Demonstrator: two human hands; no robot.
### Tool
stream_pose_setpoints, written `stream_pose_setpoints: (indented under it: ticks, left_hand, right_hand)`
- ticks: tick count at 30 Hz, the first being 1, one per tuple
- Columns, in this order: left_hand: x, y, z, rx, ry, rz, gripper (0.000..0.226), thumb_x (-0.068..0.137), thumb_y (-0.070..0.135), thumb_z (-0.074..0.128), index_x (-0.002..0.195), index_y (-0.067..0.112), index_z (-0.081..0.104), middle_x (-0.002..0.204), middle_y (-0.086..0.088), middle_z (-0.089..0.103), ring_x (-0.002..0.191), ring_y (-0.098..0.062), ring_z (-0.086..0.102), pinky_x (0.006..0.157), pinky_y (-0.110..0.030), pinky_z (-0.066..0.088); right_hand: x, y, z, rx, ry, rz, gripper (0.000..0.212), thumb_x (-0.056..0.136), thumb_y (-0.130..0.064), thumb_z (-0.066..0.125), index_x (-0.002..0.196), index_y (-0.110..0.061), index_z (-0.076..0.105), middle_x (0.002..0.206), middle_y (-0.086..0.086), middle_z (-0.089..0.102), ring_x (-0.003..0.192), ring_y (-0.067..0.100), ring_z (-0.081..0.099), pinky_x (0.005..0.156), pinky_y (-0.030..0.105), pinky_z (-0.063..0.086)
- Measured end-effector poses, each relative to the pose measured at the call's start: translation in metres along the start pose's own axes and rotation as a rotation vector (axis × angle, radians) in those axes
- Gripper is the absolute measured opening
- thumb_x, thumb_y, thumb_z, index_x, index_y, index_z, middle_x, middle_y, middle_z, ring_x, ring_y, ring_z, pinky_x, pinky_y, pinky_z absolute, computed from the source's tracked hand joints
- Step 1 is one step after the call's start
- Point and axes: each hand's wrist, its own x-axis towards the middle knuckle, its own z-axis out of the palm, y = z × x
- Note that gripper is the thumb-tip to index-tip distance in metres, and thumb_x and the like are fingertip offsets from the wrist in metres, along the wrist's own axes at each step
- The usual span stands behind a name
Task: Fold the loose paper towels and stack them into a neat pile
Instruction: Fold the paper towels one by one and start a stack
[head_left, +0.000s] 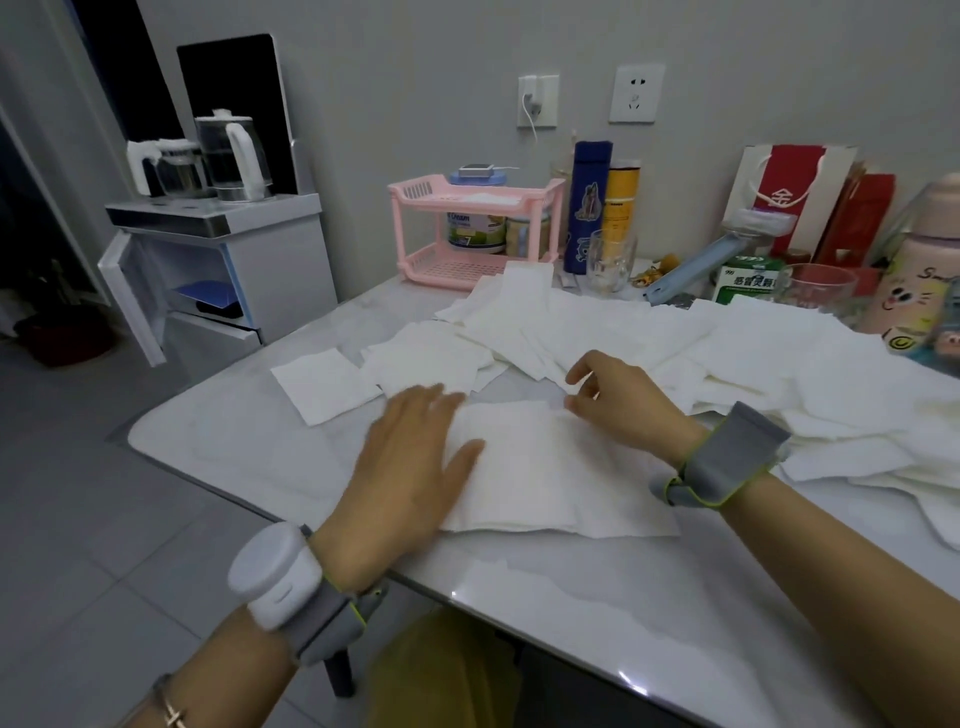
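Note:
A white paper towel (550, 467) lies spread on the table in front of me. My left hand (410, 467) rests flat on its left edge, fingers straight. At the towel's far right corner my right hand (618, 400) hovers with fingers loosely curled; whether it pinches the corner I cannot tell. Beyond lies a wide heap of loose white paper towels (649, 332). A folded square towel (324, 384) sits alone at the left, with a small pile of folded towels (431, 358) beside it.
The white table (597, 613) has its rounded corner at the left. A pink rack (478, 228), bottles, glasses, a medicine box (748, 278) and a pink flask (919, 275) crowd the back edge. More towels (883, 447) lie at the right. A kettle stand (218, 244) is off to the left.

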Motion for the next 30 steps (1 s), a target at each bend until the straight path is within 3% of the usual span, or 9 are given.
stream_pose_setpoints:
  ticks: [2, 6, 14, 18, 23, 25, 27, 30]
  left_hand:
    - [-0.002, 0.012, 0.005, -0.075, -0.226, 0.119, 0.066, 0.089, 0.06, 0.029, 0.147, 0.03, 0.022, 0.157, 0.007, 0.011, 0.142, -0.005, -0.001, 0.108, -0.015, -0.008]
    - [-0.008, 0.015, 0.021, -0.03, -0.462, 0.153, 0.077, 0.082, 0.071, 0.022, 0.148, 0.036, 0.006, 0.156, 0.014, -0.011, 0.131, 0.008, -0.024, 0.107, -0.022, -0.023]
    - [-0.017, 0.011, 0.023, -0.014, -0.519, 0.107, 0.083, 0.074, 0.075, 0.012, 0.148, 0.038, -0.002, 0.155, 0.015, -0.016, 0.13, 0.008, -0.025, 0.111, -0.03, -0.022]
    - [-0.018, 0.01, 0.021, -0.002, -0.52, 0.095, 0.085, 0.072, 0.076, 0.01, 0.147, 0.039, -0.003, 0.155, 0.015, -0.017, 0.13, 0.007, -0.026, 0.113, -0.033, -0.02]
    - [-0.021, 0.01, 0.022, -0.006, -0.506, 0.1, 0.087, 0.069, 0.078, 0.004, 0.146, 0.04, -0.006, 0.154, 0.015, -0.018, 0.131, 0.006, -0.027, 0.114, -0.036, -0.019]
    - [-0.021, 0.01, 0.023, -0.001, -0.495, 0.1, 0.087, 0.069, 0.078, 0.003, 0.146, 0.04, -0.006, 0.154, 0.015, -0.018, 0.132, 0.006, -0.027, 0.114, -0.036, -0.018]
    - [-0.021, 0.01, 0.025, -0.002, -0.476, 0.098, 0.087, 0.069, 0.078, 0.003, 0.147, 0.04, -0.004, 0.154, 0.015, -0.017, 0.132, 0.006, -0.025, 0.114, -0.035, -0.018]
    - [-0.022, 0.01, 0.027, -0.02, -0.452, 0.096, 0.087, 0.07, 0.078, 0.004, 0.147, 0.039, -0.002, 0.154, 0.016, -0.015, 0.133, 0.006, -0.024, 0.115, -0.036, -0.017]
  right_hand:
    - [0.002, 0.008, -0.003, -0.103, -0.101, -0.072, 0.032, 0.089, -0.011, 0.056, 0.12, -0.01, 0.051, 0.115, 0.009, 0.057, 0.104, 0.024, 0.051, 0.081, 0.025, 0.038]
    - [0.002, 0.016, 0.004, -0.222, -0.24, -0.078, 0.044, 0.088, -0.023, 0.057, 0.131, -0.02, 0.046, 0.125, 0.003, 0.049, 0.116, 0.023, 0.042, 0.098, 0.032, 0.033]
    - [0.006, 0.022, 0.007, -0.35, -0.187, -0.039, 0.033, 0.084, -0.043, 0.056, 0.113, -0.026, 0.053, 0.095, -0.005, 0.046, 0.107, 0.02, 0.039, 0.085, 0.031, 0.019]
    - [0.005, 0.02, 0.004, -0.35, -0.17, -0.082, 0.02, 0.082, -0.041, 0.058, 0.083, -0.023, 0.05, 0.089, -0.003, 0.048, 0.092, 0.019, 0.039, 0.079, 0.03, 0.024]
    - [0.002, 0.011, -0.002, -0.324, -0.15, -0.146, 0.024, 0.085, -0.039, 0.058, 0.074, -0.025, 0.043, 0.08, -0.005, 0.046, 0.081, 0.02, 0.046, 0.059, 0.026, 0.031]
    - [0.003, 0.007, -0.009, -0.243, -0.176, -0.072, 0.027, 0.083, -0.046, 0.06, 0.086, -0.025, 0.045, 0.086, -0.005, 0.047, 0.083, 0.019, 0.049, 0.059, 0.025, 0.035]
    - [0.003, 0.005, -0.023, -0.167, -0.266, 0.063, 0.046, 0.077, -0.049, 0.068, 0.108, -0.025, 0.042, 0.093, -0.005, 0.047, 0.082, 0.016, 0.053, 0.061, 0.023, 0.041]
    - [0.001, 0.004, -0.045, -0.044, -0.436, 0.266, 0.064, 0.072, -0.039, 0.076, 0.122, -0.025, 0.039, 0.096, 0.001, 0.056, 0.068, 0.014, 0.061, 0.062, 0.025, 0.055]
